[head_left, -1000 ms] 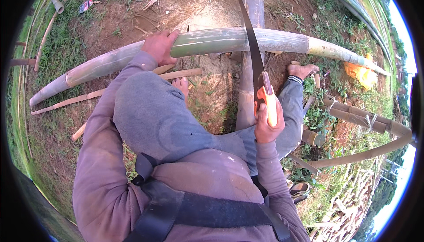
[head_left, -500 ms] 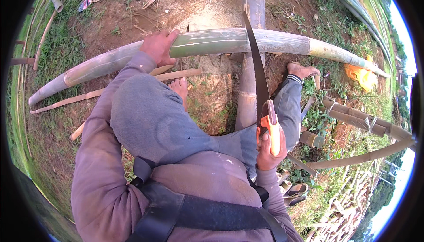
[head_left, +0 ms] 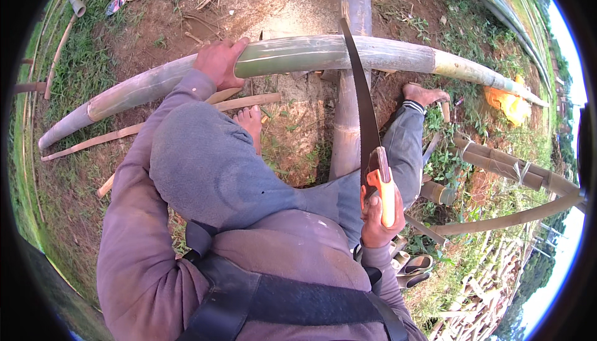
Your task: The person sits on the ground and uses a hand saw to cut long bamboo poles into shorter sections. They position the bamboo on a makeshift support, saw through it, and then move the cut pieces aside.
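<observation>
A long green-and-grey bamboo pole (head_left: 292, 54) lies crosswise before me, on top of a thicker bamboo log (head_left: 346, 142) that runs away from me. My left hand (head_left: 219, 64) is wrapped over the pole left of the log, pressing it from above. In my right hand (head_left: 379, 224) is the orange handle of a handsaw (head_left: 367, 108). Its dark toothed blade reaches across the pole right where the log crosses beneath, the tip showing past the far side. How deep the blade sits in the bamboo, I cannot tell.
My bent left leg (head_left: 205, 161) and outstretched right leg (head_left: 404, 142) flank the log. A thin bamboo strip (head_left: 118, 133) lies at left. Tied bamboo poles (head_left: 497, 161), a yellow plastic bag (head_left: 507, 106), sandals (head_left: 415, 267) and a heap of bamboo offcuts (head_left: 479, 304) are at right.
The saw has come slightly back toward me against the pole. My left hand keeps its hold on the same spot, and the view has shifted a little.
</observation>
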The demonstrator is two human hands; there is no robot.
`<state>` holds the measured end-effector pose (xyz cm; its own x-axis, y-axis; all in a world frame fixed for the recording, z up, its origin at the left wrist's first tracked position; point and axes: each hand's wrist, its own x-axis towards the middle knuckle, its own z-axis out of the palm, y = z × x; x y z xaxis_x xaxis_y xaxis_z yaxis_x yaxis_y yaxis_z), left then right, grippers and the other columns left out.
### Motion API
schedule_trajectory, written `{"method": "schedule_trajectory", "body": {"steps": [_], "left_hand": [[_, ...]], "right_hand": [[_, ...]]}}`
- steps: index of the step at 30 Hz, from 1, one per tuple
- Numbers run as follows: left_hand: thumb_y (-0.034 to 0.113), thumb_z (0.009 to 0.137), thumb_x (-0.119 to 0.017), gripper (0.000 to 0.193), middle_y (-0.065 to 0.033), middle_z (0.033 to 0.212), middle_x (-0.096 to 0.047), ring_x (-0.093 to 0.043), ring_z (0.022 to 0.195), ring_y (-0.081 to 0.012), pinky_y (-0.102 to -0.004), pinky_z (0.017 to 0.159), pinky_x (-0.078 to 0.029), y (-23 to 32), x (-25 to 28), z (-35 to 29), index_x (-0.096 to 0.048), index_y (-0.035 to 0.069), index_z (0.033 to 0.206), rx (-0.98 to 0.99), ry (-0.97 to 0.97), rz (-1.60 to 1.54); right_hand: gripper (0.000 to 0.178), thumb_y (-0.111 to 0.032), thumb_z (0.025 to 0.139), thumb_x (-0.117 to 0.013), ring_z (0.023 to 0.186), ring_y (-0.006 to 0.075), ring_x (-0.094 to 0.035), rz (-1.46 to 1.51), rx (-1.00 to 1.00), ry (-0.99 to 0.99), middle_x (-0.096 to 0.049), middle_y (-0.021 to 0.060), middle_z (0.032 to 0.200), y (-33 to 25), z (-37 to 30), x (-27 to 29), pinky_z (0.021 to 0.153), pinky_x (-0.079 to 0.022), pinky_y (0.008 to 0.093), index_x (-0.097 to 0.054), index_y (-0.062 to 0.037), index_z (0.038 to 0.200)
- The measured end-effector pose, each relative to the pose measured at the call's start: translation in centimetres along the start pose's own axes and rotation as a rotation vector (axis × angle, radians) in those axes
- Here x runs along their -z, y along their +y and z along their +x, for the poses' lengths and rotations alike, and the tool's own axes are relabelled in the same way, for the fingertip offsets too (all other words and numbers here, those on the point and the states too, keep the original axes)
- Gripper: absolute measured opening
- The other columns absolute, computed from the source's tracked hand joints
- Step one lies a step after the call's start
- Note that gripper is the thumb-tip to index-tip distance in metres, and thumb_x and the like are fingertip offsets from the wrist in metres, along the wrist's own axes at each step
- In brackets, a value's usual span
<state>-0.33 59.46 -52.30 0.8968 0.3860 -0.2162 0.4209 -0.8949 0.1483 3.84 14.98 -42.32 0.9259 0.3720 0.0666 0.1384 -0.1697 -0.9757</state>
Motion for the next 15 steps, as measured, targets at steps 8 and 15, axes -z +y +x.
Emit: {"method": "schedule_trajectory", "body": {"steps": [8, 15], "left_hand": [[0.037, 0.067, -0.088, 0.096, -0.0149, 0.128, -0.064, -0.065, 0.119, -0.0376, -0.0501, 0.102, -0.052, -0.1, 0.1, 0.0, -0.046, 0.019, 0.152, -0.01, 0.06, -0.053], [0.043, 0.069, -0.088, 0.097, -0.0152, 0.125, -0.066, -0.066, 0.117, -0.0363, -0.0499, 0.1, -0.053, -0.2, -0.2, -0.3, -0.046, 0.021, 0.153, 0.015, 0.003, -0.022]], "right_hand": [[0.032, -0.008, 0.101, -0.073, 0.084, 0.0052, -0.062, -0.029, -0.002, -0.041, -0.071, 0.0035, 0.103, 1.7, 16.7, -8.7, 0.073, -0.053, 0.022, -0.066, 0.0046, 0.13], [0.042, -0.009, 0.102, -0.066, 0.112, 0.0214, -0.07, -0.17, -0.007, -0.044, -0.07, 0.0179, 0.129, 0.6, 0.9, 0.9, 0.092, -0.058, 0.0308, -0.059, 0.011, 0.138]]}}
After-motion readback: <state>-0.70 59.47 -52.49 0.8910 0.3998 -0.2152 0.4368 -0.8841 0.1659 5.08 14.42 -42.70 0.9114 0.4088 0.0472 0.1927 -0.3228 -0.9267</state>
